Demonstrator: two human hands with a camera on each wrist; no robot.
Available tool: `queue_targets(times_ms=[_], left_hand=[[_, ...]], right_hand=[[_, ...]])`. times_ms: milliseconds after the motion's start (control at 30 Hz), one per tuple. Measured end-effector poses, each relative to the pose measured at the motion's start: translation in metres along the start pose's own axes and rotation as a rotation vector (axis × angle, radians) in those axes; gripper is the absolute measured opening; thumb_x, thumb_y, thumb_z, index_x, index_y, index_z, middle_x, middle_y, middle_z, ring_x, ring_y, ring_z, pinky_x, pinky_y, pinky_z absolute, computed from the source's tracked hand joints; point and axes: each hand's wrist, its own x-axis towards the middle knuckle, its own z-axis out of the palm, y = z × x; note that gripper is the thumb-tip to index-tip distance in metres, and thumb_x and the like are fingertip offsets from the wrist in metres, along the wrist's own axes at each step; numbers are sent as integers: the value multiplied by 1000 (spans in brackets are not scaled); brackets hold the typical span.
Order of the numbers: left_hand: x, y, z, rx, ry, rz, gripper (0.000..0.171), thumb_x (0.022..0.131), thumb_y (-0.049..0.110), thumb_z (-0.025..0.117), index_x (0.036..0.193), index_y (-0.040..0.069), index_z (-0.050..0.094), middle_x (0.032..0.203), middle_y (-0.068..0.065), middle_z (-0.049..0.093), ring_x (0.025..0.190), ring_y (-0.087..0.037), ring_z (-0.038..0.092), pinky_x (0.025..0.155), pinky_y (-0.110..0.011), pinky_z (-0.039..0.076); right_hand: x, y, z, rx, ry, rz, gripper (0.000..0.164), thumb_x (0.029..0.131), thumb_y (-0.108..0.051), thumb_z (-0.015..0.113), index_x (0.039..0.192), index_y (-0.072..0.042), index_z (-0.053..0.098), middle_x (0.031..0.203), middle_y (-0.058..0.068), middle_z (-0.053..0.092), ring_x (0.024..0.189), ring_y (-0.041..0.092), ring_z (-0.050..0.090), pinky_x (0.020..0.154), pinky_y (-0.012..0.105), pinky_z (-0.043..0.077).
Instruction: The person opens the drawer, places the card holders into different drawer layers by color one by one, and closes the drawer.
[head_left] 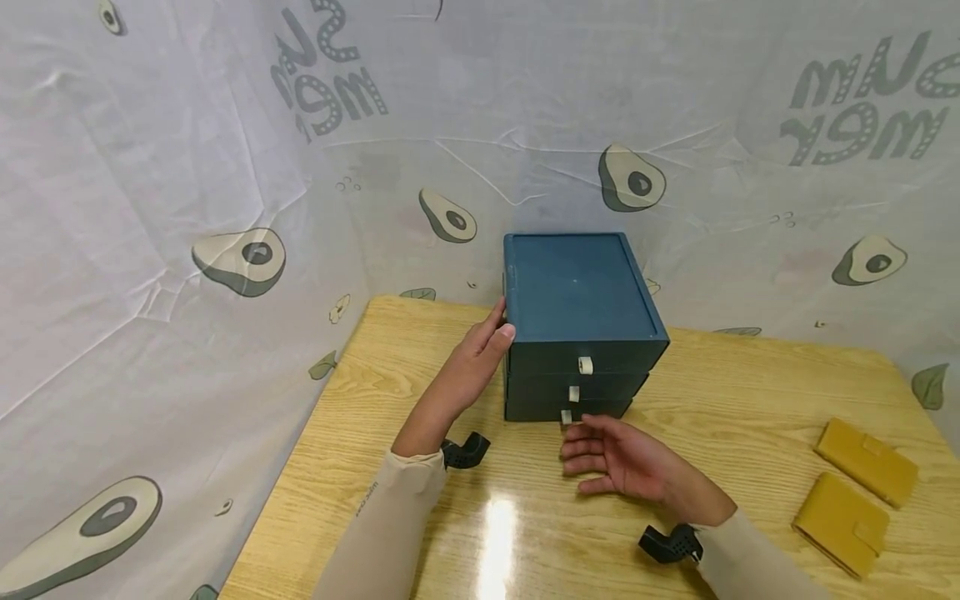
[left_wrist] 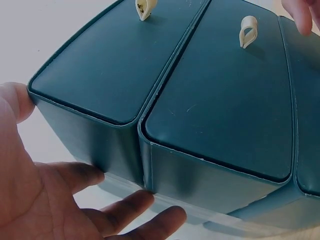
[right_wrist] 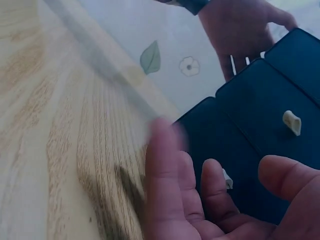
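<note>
A dark blue-green box with three stacked drawers [head_left: 585, 287] stands toward the back of the table. Each drawer front carries a small cream pull loop, such as the top loop [head_left: 586, 365]. My left hand [head_left: 474, 360] rests against the box's left side, thumb at the top edge; in the left wrist view its fingers [left_wrist: 132, 205] lie spread along the drawers' side. In front of the lowest pull loop [head_left: 566, 417] is my right hand [head_left: 618, 458], palm turned inward, fingers loosely bent and holding nothing. The right wrist view shows its fingertips close before the lower drawers.
Two mustard-yellow wallets [head_left: 866, 462] lie on the right side of the wooden table [head_left: 720, 400]. Behind and to the left hangs a pale curtain [head_left: 480, 108] printed with avocados, close to the table's edges. A black wrist mount [head_left: 467, 450] sits on each forearm.
</note>
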Motion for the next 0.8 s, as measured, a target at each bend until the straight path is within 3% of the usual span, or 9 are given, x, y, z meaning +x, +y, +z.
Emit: queue_targets(times_ms=[167, 467, 800], left_hand=[[-1, -1, 0, 1, 5, 7, 85, 108, 75, 37, 175, 28, 13, 179, -11, 19, 165, -34, 21, 129, -62, 23], [1, -3, 0, 5, -6, 27, 91, 106, 79, 35, 176, 26, 11, 178, -11, 22, 164, -33, 24, 128, -62, 25], [0, -4, -2, 23, 6, 25, 89, 108, 76, 35, 176, 23, 12, 177, -12, 25, 164, -33, 24, 128, -62, 25]], right_hand=[[10, -3, 0, -15, 40, 36, 48, 121, -39, 31, 143, -7, 60, 128, 5, 75, 115, 21, 76, 82, 31, 64], [26, -6, 4, -64, 119, 54, 44, 120, -35, 36, 144, -6, 60, 124, 5, 78, 107, 20, 79, 78, 30, 65], [26, 0, 15, -144, 228, 76, 49, 119, -42, 42, 148, -5, 55, 123, 6, 77, 101, 19, 80, 73, 33, 65]])
